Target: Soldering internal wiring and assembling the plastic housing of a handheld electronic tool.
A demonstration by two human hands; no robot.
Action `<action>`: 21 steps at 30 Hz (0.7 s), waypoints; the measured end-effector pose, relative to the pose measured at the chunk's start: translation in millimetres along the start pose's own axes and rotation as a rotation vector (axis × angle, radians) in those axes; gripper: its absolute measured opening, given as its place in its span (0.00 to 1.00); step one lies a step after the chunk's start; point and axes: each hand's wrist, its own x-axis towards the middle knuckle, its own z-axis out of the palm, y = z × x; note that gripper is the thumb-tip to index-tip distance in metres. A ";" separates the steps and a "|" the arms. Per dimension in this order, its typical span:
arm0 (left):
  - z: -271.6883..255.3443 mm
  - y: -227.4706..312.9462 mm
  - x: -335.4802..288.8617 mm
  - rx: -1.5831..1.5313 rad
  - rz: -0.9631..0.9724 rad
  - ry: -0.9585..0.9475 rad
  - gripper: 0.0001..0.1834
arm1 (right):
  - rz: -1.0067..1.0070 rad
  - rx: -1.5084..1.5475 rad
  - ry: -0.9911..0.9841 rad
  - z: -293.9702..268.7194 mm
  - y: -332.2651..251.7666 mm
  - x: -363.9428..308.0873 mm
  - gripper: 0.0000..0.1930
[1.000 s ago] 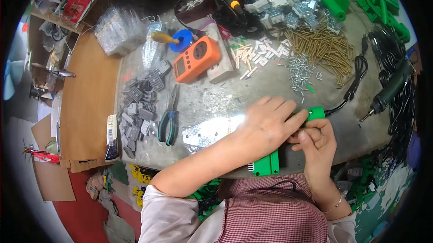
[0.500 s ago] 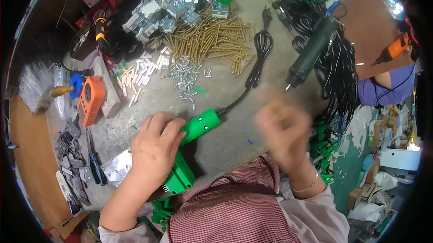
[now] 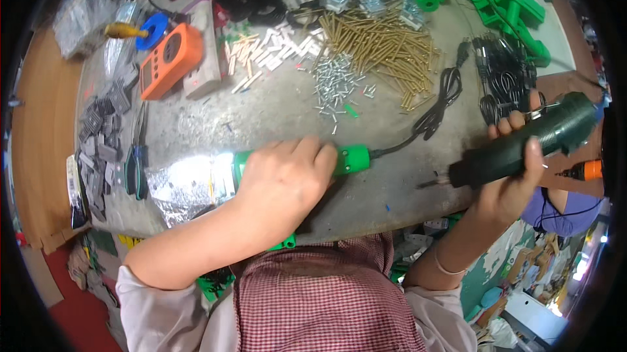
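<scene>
The green casing (image 3: 354, 159) is grasped by the left hand (image 3: 284, 174); to the casing's right, a dark power screwdriver (image 3: 499, 159) is held in the right hand (image 3: 509, 190). Beyond the casing, brass-coloured pins (image 3: 384, 53) are heaped.

On the table (image 3: 274, 113), screws (image 3: 379, 51) lie left of the electric screwdriver (image 3: 488, 164).

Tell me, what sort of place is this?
Probably a small assembly workshop: the grey workbench bears heaps of brass-coloured rods and what look like small silver screws, and the right hand holds a dark green power tool.
</scene>
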 end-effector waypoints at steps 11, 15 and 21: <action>3.3 -3.8 -9.8 -0.271 -0.034 0.107 0.22 | -0.123 0.005 -0.435 110.8 31.8 -18.7 0.34; 12.1 -4.6 -10.8 -0.316 -0.039 0.145 0.20 | -0.052 -0.008 -0.472 121.2 37.2 -22.6 0.34; 16.4 0.9 -8.6 -0.296 -0.030 0.211 0.18 | -0.100 0.095 -0.770 107.7 48.9 -3.5 0.35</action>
